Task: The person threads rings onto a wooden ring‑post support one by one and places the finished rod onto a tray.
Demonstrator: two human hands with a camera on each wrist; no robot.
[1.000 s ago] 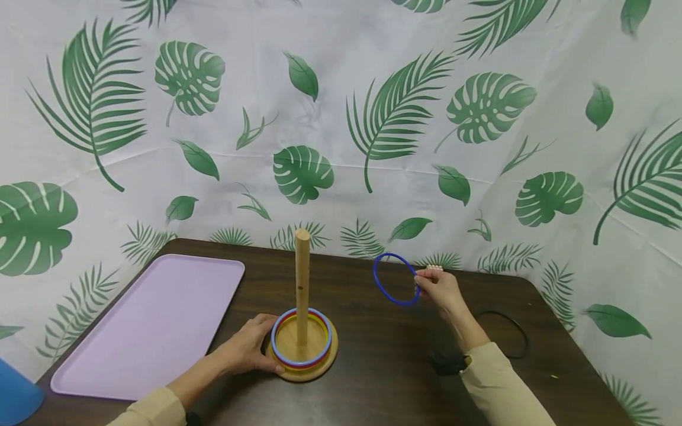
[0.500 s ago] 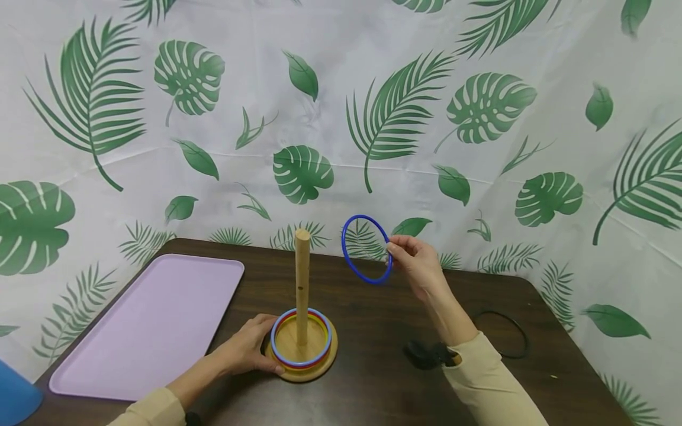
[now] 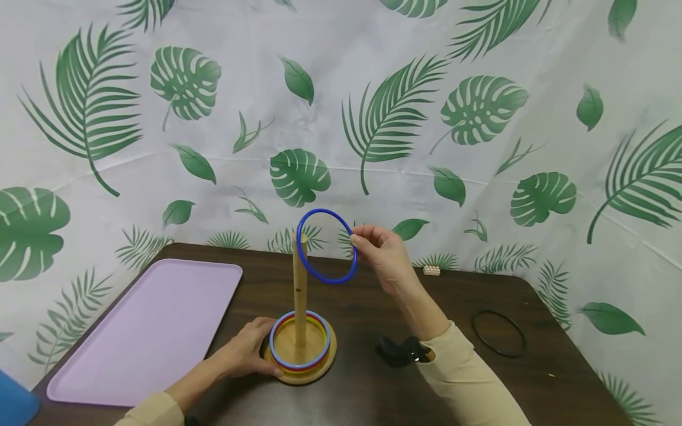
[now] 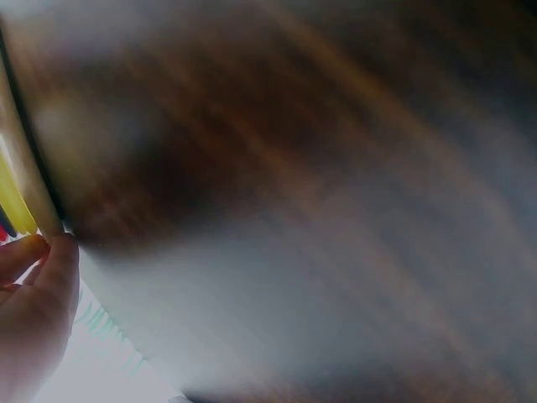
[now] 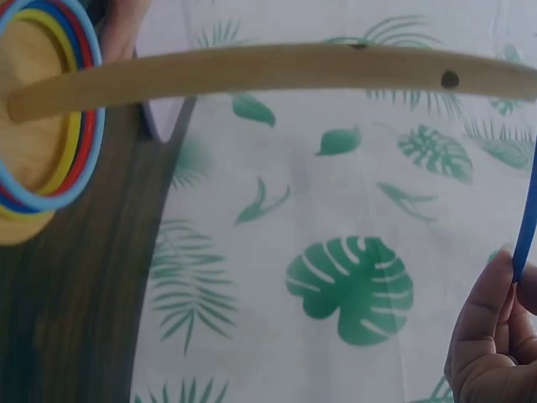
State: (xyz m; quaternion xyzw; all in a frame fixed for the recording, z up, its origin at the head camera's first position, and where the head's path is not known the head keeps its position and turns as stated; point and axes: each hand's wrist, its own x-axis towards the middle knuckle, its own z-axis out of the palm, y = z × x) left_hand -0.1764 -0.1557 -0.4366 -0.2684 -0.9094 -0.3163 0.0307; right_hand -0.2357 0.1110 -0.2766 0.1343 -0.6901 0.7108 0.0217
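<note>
Carried leftward and upward since the earlier frames: blue ring [image 3: 326,245], now up at the tip of the wooden peg [image 3: 300,288], where before it hung well to the right of the peg.

Head view: right hand [image 3: 385,254] raised just right of the peg top, thumb and fingertips pinching the ring's right edge, ring upright with its left arc overlapping the peg tip. Whether ring and peg touch, cannot tell. Left hand [image 3: 246,353] flat on the worktop [image 3: 373,390] left of the peg, fingers curved against the round wooden base [image 3: 303,362], steadying it. Stacked on that base around the peg: light blue, yellow and red rings [image 3: 299,342]. Left of the peg, a lilac tray [image 3: 144,331]; well to the right of it, a black ring [image 3: 498,333] lying flat; behind and to the right, a small pale block [image 3: 431,270] by the leaf-print backdrop [image 3: 479,118].

Left wrist view: mostly blur; fingers [image 4: 38,294] against the base edge [image 4: 25,185] at the left border.

Right wrist view: peg [image 5: 268,71] crossing the top of the picture, base and stacked rings [image 5: 59,126] at upper left, fingers [image 5: 491,332] pinching the blue ring [image 5: 526,222] at lower right, below the peg.
</note>
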